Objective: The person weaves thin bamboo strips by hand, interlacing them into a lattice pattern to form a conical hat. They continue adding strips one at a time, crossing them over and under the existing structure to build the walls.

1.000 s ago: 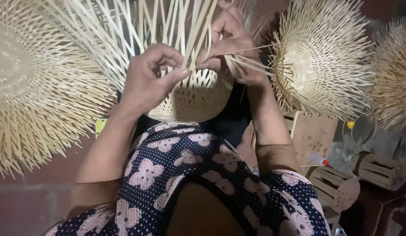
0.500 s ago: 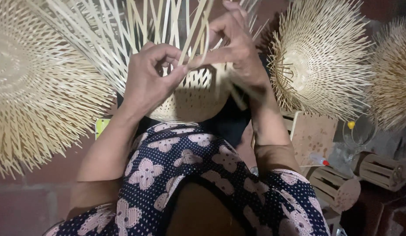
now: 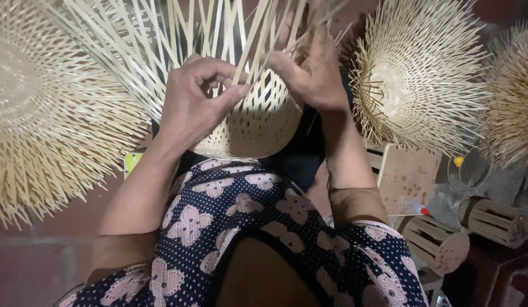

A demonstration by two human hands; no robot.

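Two hands [image 3: 252,91] on half-woven bamboo basket [image 3: 247,122]

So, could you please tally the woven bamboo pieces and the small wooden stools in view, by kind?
Woven bamboo pieces: 4, one in the hands, one at left, two at right.
Small wooden stools: 2.
Total: 6.

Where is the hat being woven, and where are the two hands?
half-woven hat [image 3: 258,122], head view, on its tight-woven crown.
left hand [image 3: 190,102], head view, on the back of the hand.
right hand [image 3: 315,77], head view, on the back of the hand.
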